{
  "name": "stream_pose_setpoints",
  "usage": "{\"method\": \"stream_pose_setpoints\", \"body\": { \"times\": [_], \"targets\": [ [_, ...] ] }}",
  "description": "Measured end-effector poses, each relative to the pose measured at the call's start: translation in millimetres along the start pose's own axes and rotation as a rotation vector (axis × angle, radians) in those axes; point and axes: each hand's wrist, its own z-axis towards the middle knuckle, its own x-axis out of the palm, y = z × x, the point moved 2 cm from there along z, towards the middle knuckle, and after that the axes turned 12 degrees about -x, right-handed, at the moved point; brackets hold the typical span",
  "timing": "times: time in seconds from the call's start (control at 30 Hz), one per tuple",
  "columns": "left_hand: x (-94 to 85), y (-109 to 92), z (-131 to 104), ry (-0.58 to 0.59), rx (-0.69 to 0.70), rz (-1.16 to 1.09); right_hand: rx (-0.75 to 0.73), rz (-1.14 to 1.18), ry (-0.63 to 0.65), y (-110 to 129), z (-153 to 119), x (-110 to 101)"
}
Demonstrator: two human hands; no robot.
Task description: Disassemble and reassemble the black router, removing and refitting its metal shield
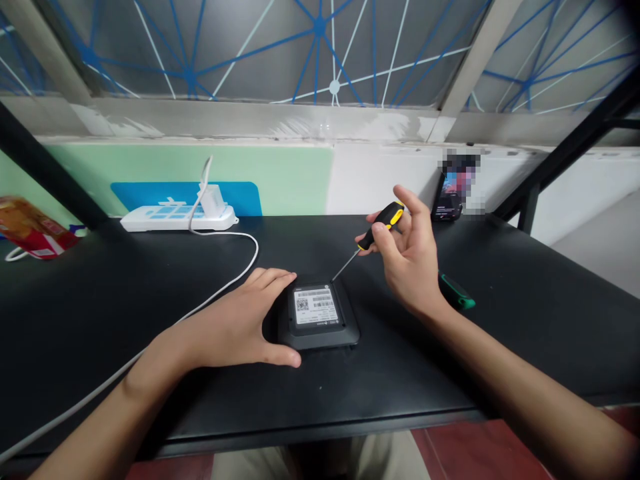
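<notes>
A black box-shaped device (320, 339) with a white printed label (316, 307) lies on the black table (240, 417). My left hand (245, 323) rests at the device's left side, thumb and fingers spread around that edge. In my right hand (405, 250) is a black and yellow screwdriver (383, 225), gripped by the handle. Its thin shaft slants down to the left, and the tip meets the device near its top right corner. Whether a screw sits under the tip is too small to tell.
A green and black tool handle (456, 292) lies beside my right wrist. Behind stand a phone (449, 193) and a white power strip (175, 218); its white cable (220, 291) runs toward the left front. A red packet (37, 227) is at far left.
</notes>
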Motion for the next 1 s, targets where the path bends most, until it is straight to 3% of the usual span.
{"method": "stream_pose_setpoints", "body": {
  "times": [0.43, 0.7, 1.0],
  "targets": [
    [-1.6, -0.6, 1.8, -0.049, -0.026, 0.028, -0.05, -0.082, -0.047, 4.1, 4.3, -6.1],
    [-0.8, 2.6, 4.2, -0.089, -0.051, 0.06, -0.039, -0.027, 0.019, 5.2, 0.6, -2.9],
    [-0.1, 3.5, 4.3, -0.1, -0.039, 0.057, -0.017, 0.08, -0.001, 17.2, -1.7, 2.7]
  ]
}}
